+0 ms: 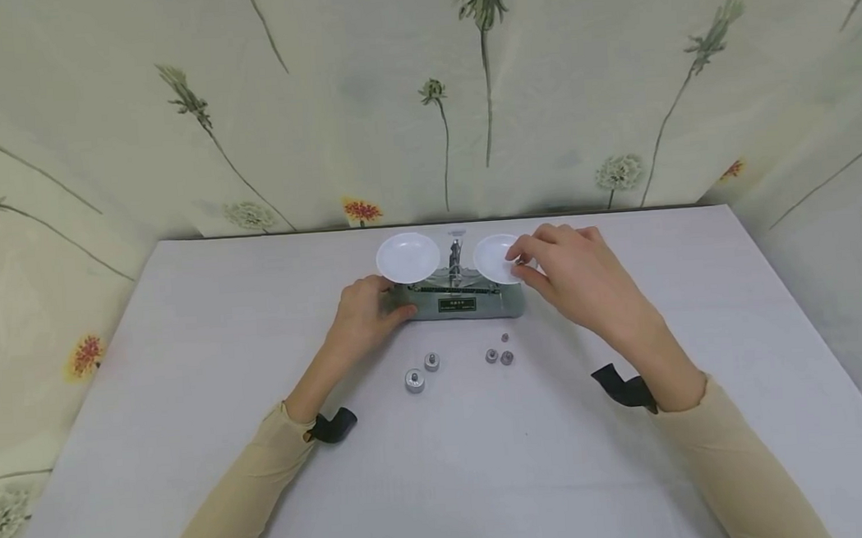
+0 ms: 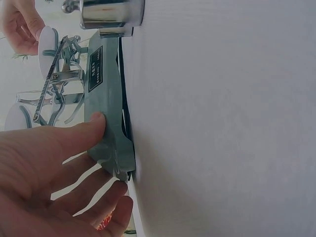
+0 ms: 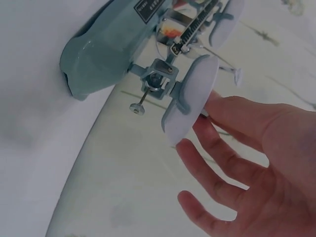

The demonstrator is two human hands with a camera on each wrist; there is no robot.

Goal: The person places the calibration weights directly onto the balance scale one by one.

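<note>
A green balance scale (image 1: 433,311) with two white pans stands near the table's far edge. My left hand (image 1: 363,316) grips the left end of its base, thumb on the front and fingers behind. At the right pan (image 1: 491,259), my right hand (image 1: 576,281) pinches a small metal weight (image 3: 204,113) between thumb and forefinger, right at the pan's surface. Most of that weight is hidden by the fingertips. The left pan (image 1: 408,258) sits above the left fingers with nothing on it.
Two larger metal weights (image 1: 415,381) stand in front of the scale at the left. Three smaller weights (image 1: 491,356) stand to their right. A white table (image 1: 444,482) carries everything, with a flower-printed curtain (image 1: 363,125) behind it. Black straps (image 1: 334,427) hang at both wrists.
</note>
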